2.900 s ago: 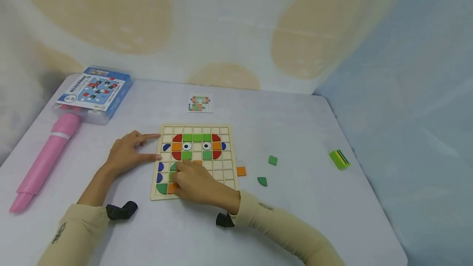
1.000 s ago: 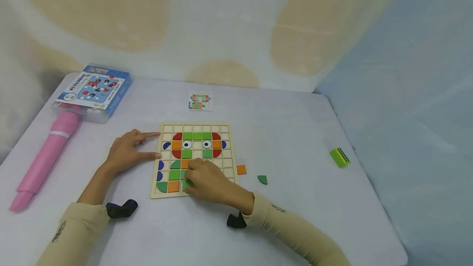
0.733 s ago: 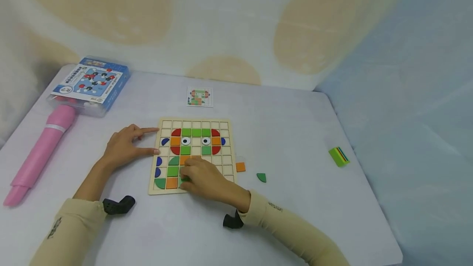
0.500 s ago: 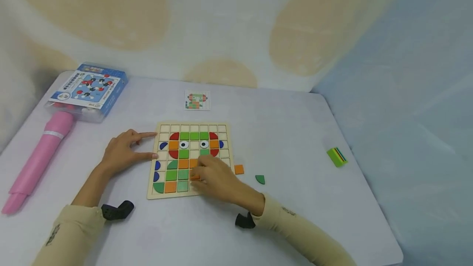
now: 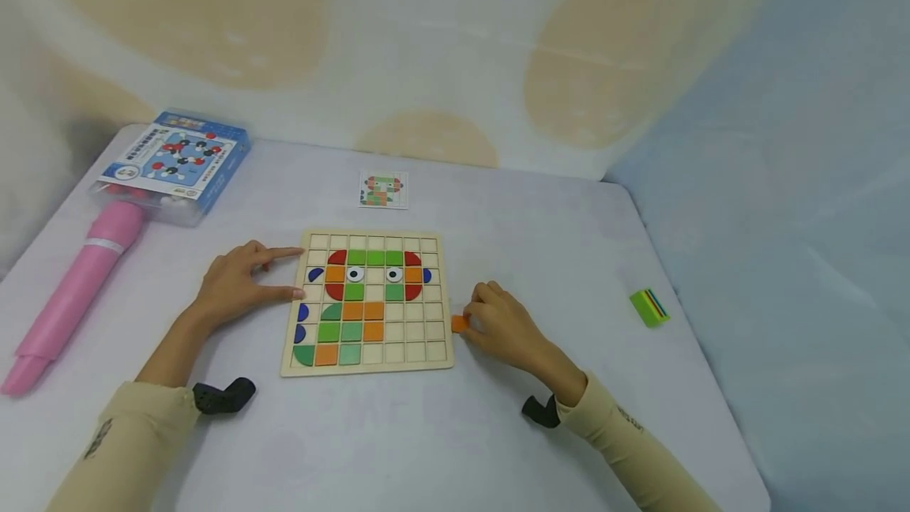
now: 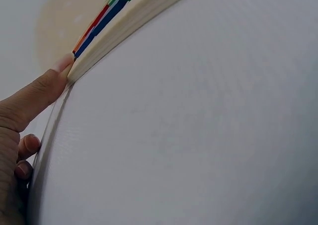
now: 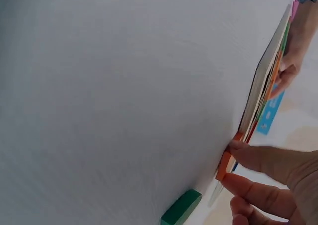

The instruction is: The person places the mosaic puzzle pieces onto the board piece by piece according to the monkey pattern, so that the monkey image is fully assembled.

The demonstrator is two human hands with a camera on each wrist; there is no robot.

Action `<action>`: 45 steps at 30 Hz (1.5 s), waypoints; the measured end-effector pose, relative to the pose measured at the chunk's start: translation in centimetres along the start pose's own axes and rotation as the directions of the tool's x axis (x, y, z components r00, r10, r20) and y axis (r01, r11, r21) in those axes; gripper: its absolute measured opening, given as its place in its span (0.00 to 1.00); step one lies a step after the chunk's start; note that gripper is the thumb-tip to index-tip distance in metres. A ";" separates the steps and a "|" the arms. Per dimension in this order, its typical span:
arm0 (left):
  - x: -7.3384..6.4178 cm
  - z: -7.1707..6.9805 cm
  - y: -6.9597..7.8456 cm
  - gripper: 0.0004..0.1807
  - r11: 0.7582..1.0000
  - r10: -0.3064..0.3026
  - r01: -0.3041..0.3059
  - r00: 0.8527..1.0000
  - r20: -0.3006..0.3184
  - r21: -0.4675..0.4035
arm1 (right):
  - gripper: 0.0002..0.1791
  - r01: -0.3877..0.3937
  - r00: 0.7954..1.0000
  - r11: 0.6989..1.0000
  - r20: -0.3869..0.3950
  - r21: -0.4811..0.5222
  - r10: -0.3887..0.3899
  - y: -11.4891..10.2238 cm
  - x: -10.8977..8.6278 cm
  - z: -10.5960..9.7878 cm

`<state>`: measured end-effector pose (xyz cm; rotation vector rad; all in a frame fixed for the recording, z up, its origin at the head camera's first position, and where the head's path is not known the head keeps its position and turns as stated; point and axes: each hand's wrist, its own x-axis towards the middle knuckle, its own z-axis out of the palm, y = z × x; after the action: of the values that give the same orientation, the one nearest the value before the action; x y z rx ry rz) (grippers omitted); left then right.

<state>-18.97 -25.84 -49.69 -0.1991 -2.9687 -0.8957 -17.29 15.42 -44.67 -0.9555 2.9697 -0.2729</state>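
A wooden grid board (image 5: pixel 415 352) lies on the table with red, green, orange and blue tiles and two eye tiles set in its cells. My left hand (image 5: pixel 238 283) rests at its left edge, thumb and forefinger stretched out; in the left wrist view the thumb (image 6: pixel 37 98) touches the board's side. Just off the right edge, my right hand (image 5: pixel 508 326) pinches an orange square tile (image 5: pixel 459 324) between thumb and forefinger, seen closer as the orange tile (image 7: pixel 224 166). A green quarter-round tile (image 7: pixel 182 207) lies near it, hidden behind the hand in the head view.
A small pattern card (image 5: pixel 384 190) lies behind the board. At the back left are a blue-and-white boxed set (image 5: pixel 174 164) and a pink tube-like object (image 5: pixel 74 295). A green striped block (image 5: pixel 648 308) sits far right.
A green square from the table and an orange tile now sit in the board's lower rows. My right hand has moved right, off the board, to the orange square. The left hand stays.
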 end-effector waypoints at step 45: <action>0.1 -0.1 0.1 0.41 1.000 0.000 -0.001 1.000 0.010 0.011 | 0.12 0.260 0.964 0.966 0.060 0.013 -0.260 -10.5 3.6 1.3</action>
<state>-19.02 -25.77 -49.59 -0.2047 -2.9821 -0.8808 -14.03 4.74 -44.03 -1.3295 2.7838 -0.2475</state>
